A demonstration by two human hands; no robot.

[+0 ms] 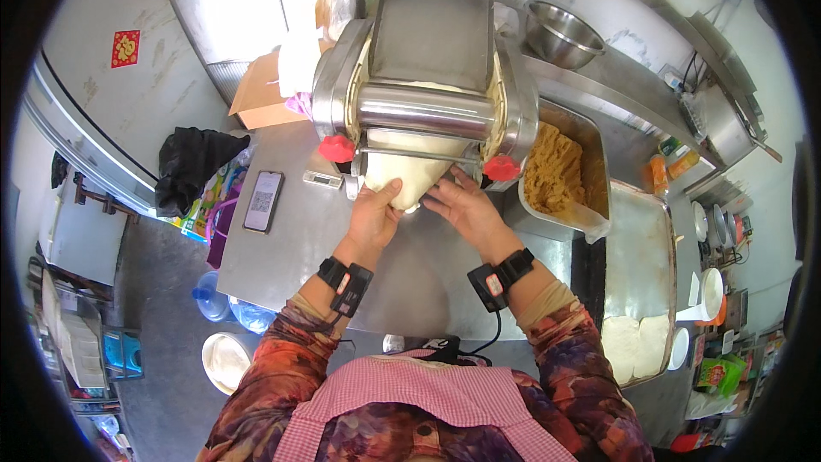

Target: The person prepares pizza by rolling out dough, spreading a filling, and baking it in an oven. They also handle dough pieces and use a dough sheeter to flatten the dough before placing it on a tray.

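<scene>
A pale dough sheet point(398, 164) hangs out of the front of a steel dough roller machine point(428, 107), narrowing toward its lower end. My left hand point(376, 216) grips its lower left side, thumb on top and the other fingers underneath. On the other side, my right hand point(466, 210) has its fingers apart, with the fingertips at the dough's right edge. Part of those fingers is hidden by the dough. Two red knobs point(502, 168) flank the machine's front.
A steel tub of brown filling point(556, 171) stands right of the machine. Farther right, a metal tray point(637, 265) bears flat dough pieces point(633, 346). A phone point(263, 202) and a small scale point(323, 178) lie on the steel table point(308, 265) at left. A steel bowl point(562, 34) sits behind.
</scene>
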